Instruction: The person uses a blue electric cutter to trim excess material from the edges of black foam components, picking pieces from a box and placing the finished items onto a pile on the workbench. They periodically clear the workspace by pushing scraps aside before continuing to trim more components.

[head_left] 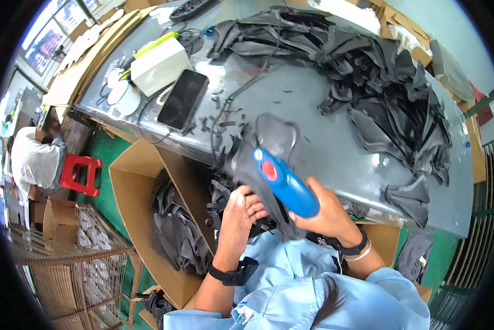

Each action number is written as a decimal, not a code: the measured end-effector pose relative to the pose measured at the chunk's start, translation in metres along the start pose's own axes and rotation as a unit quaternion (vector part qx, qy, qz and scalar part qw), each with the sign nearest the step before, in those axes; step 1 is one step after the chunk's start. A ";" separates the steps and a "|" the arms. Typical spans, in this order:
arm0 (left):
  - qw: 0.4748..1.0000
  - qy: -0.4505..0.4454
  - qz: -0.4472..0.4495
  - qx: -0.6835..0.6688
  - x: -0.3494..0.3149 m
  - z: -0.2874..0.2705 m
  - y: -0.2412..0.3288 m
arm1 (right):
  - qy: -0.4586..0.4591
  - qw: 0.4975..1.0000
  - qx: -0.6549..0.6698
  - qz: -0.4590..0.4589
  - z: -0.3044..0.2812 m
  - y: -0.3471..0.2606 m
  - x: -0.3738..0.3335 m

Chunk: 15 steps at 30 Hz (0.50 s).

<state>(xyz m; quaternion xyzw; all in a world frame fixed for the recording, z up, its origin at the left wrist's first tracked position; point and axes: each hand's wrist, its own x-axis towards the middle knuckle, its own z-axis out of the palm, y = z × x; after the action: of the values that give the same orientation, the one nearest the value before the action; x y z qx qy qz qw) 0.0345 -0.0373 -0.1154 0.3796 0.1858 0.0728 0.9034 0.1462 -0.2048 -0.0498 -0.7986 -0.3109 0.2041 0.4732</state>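
My right hand (pixel 329 212) is wrapped round a blue handheld power tool (pixel 291 187) with a red button; its narrow end points up and left over a dark grey moulded fabric piece (pixel 277 135). That piece lies partly over the near edge of the table and is slightly blurred. My left hand (pixel 244 209) has its fingers curled at the piece's lower left side, gripping it, though the exact contact is partly hidden. White covering shows on one left fingertip. Small dark scraps (pixel 214 121) are scattered left of the piece.
A large heap of dark grey pieces (pixel 368 71) covers the table's far and right sides. A phone (pixel 183 100), white box (pixel 160 66) and white cup (pixel 124 99) stand at left. Below, a cardboard box (pixel 131 181) holds more pieces. Another person (pixel 35 159) sits far left near a red stool (pixel 80 175).
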 end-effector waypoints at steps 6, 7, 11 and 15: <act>0.963 0.024 0.023 -0.269 0.016 0.001 0.048 | -0.120 0.991 0.049 0.030 -0.006 -0.003 -0.012; 0.960 0.060 0.039 -0.271 0.010 0.008 0.053 | -0.072 0.997 0.000 0.037 -0.004 -0.001 -0.011; 0.966 0.070 0.108 -0.222 -0.005 0.025 0.068 | 0.043 0.998 -0.040 -0.010 0.010 0.000 -0.013; 0.963 0.091 0.186 -0.172 -0.017 0.037 0.075 | 0.041 0.998 -0.028 -0.040 0.022 -0.016 -0.019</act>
<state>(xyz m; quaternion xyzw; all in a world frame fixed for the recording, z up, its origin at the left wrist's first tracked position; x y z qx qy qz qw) 0.0341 -0.0135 -0.0334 0.2385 0.1778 0.3043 0.9050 0.1136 -0.1987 -0.0458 -0.8064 -0.3286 0.1431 0.4705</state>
